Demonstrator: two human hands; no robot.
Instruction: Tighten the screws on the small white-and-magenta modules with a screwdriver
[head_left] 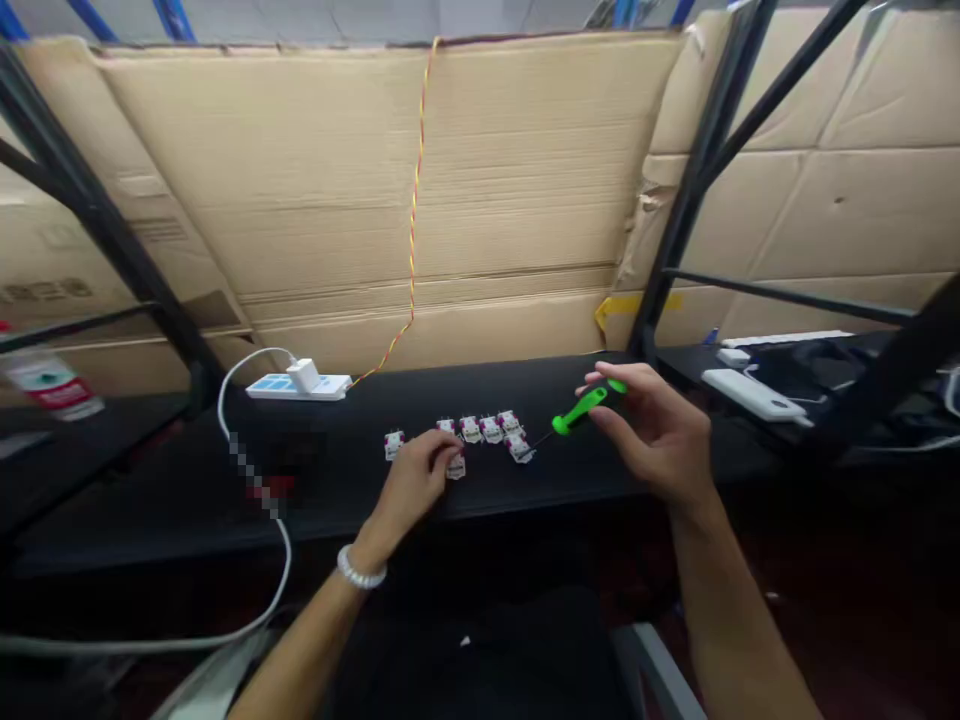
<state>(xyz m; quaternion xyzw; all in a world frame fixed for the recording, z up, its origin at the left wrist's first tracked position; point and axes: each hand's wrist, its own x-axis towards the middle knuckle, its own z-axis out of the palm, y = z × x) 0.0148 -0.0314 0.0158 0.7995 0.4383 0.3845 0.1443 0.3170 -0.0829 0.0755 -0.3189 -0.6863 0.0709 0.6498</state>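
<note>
My right hand (660, 430) is closed around the back of a green-handled screwdriver (577, 412). Its thin shaft points down and left, and the tip is close to a small white part (519, 447) with purple sides. Fingers pinched, my left hand (416, 475) is on another small white-and-purple part (456, 467), which the fingertips partly cover. Several similar parts, such as one white-and-purple piece (470, 429), lie in a rough row just behind. A single white part (394, 444) sits left of that hand.
A white power strip (322, 388) with a plugged-in charger (303, 375) lies at the back left of the black table (337, 500). A white cable (289, 560) loops down from it. Cardboard (315, 180) and black metal posts (694, 180) stand behind and beside. A bottle (56, 390) is far left.
</note>
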